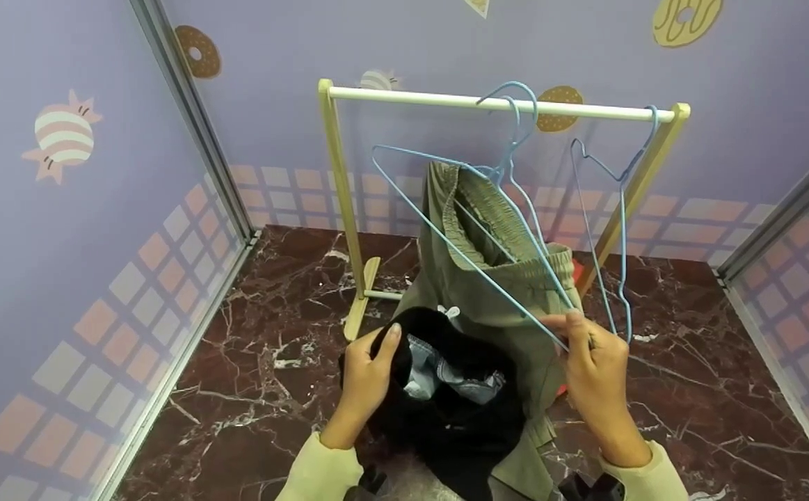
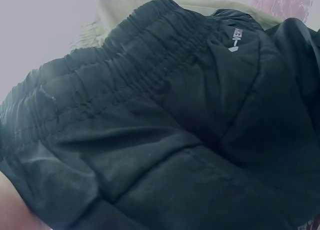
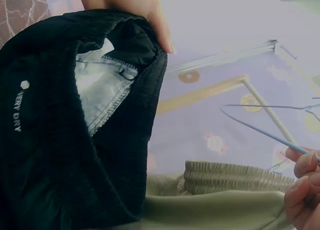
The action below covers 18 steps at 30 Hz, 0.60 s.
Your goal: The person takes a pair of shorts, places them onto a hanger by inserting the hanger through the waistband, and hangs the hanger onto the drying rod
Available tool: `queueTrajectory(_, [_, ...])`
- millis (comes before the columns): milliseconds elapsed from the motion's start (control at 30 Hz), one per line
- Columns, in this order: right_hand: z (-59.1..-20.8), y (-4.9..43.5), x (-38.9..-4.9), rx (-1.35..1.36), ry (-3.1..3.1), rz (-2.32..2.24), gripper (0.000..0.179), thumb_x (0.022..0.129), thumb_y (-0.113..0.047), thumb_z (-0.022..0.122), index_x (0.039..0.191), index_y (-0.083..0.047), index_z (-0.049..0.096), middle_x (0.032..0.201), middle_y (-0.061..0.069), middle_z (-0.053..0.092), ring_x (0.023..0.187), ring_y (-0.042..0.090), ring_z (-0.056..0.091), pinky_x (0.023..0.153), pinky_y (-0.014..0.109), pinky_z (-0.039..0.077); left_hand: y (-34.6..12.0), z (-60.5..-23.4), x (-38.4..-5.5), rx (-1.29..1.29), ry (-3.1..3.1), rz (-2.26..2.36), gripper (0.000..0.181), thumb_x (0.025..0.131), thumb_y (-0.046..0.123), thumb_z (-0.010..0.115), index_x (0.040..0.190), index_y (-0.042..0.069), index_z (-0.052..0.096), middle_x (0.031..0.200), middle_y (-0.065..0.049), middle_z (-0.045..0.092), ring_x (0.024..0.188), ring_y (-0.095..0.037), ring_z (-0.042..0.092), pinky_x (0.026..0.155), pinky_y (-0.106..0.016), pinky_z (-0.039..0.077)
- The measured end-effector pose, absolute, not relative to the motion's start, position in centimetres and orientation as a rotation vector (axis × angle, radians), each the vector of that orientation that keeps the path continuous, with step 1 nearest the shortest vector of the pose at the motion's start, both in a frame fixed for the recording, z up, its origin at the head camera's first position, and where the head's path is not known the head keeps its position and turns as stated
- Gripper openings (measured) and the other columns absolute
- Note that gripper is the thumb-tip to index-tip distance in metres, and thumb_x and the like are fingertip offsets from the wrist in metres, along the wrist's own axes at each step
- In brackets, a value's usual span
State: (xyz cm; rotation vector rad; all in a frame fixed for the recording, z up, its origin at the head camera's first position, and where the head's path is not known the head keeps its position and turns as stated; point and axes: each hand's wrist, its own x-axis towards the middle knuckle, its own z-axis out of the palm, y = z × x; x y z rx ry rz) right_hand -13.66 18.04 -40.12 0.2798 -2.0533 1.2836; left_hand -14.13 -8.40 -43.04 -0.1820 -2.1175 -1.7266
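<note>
Black elastic-waist pants hang from my left hand, whose thumb and fingers grip the waistband at its left side. The waist gapes, and pale lining shows inside. In the right wrist view the pants carry white lettering. My right hand pinches a light blue wire hanger by its lower right corner; the hanger's hook is up by the rack's rail. Behind it, olive pants hang on another blue hanger. The left wrist view is mostly filled by the black waistband.
A small garment rack with a white rail and wooden posts stands against the patterned wall. Another blue hanger hangs at the rail's right end. The floor is dark red marble. Side walls enclose the space.
</note>
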Motion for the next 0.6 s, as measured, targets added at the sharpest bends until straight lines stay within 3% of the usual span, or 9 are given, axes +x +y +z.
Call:
queueTrajectory(233, [-40.8,19.0,-13.2,0.256,-2.042,1.272,0.038,0.102,-0.011,0.045,0.08,-0.005,0.076,0.059,-0.007,0.06,0.051,0.002,0.048,0.052,0.015,0.039,-8.4,-43.0,-14.3,-0.169,-2.124,-1.723,0.032,0.094,0.009,0.06,0.063,-0.001,0.057,0.061,0.002,0.046,0.059,-0.006,0.041,0.061,-0.021,0.039])
queueTrajectory(600, [-41.2,20.3,-12.4,0.229,-2.057,1.249,0.037,0.101,-0.007,0.047,0.078,-0.007,0.076,0.057,-0.002,0.062,0.047,0.002,0.048,0.049,0.015,0.038,-8.4,-43.1,-14.5,-0.153,-2.134,-1.679,0.032,0.094,0.01,0.061,0.063,0.003,0.055,0.06,0.004,0.042,0.057,-0.005,0.038,0.058,-0.02,0.036])
